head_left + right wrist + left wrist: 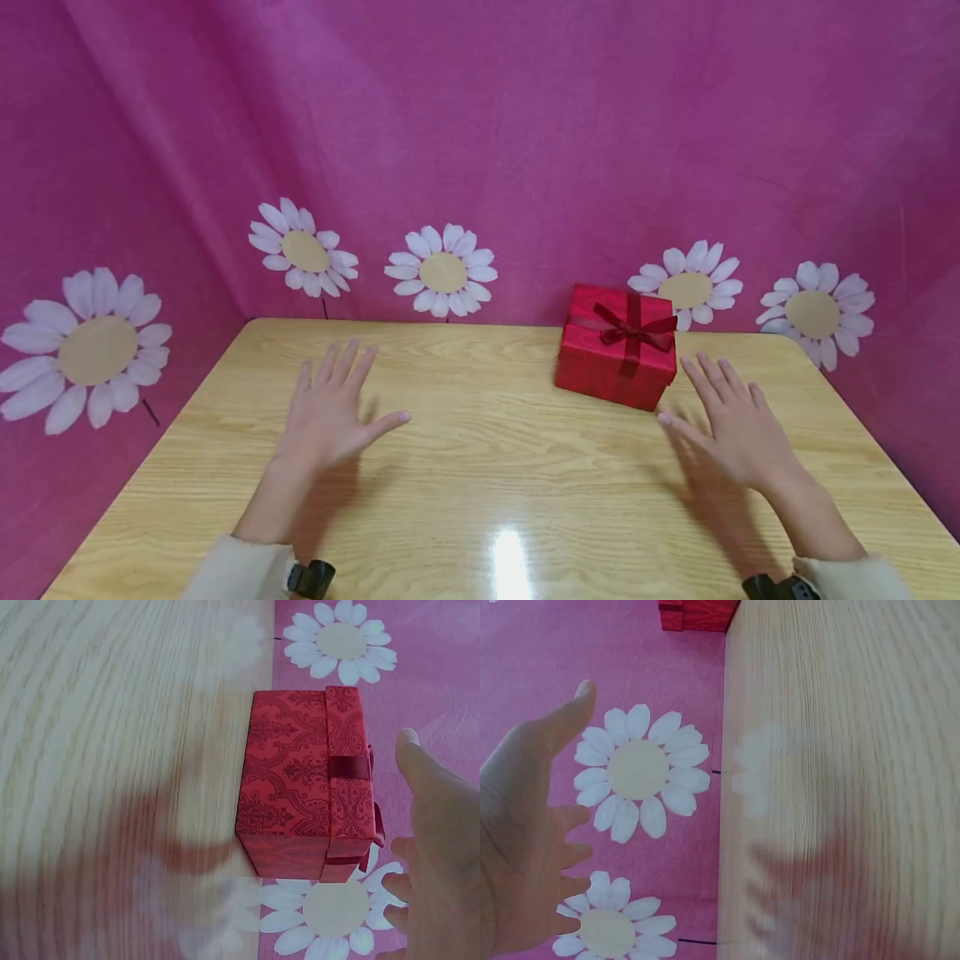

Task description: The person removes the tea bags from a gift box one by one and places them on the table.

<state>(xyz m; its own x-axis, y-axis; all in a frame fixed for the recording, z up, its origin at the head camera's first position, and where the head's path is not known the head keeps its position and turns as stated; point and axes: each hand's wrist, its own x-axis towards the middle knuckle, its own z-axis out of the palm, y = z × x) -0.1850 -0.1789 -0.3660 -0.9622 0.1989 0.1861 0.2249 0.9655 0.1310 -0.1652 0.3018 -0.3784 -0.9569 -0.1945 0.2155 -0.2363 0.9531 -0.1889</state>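
A red gift box point(617, 358) with a dark red ribbon bow point(633, 332) on its lid stands at the back right of the wooden table. Dark damask patterning covers the sides of the box point(289, 765) in the right wrist view. My right hand point(738, 425) hovers over the table just right of the box, fingers spread and holding nothing. Over the left part of the table, my left hand point(330, 417) is raised with fingers spread and thumb pointing inward, also holding nothing. In the left wrist view only a corner of the box point(697, 615) shows at the top.
The wooden table point(465, 433) has a bright light reflection near its front. Behind it and along the sides hangs a pink curtain point(480, 125) with large white daisies point(442, 272). Each wrist wears a dark camera, below pale sleeves point(240, 571).
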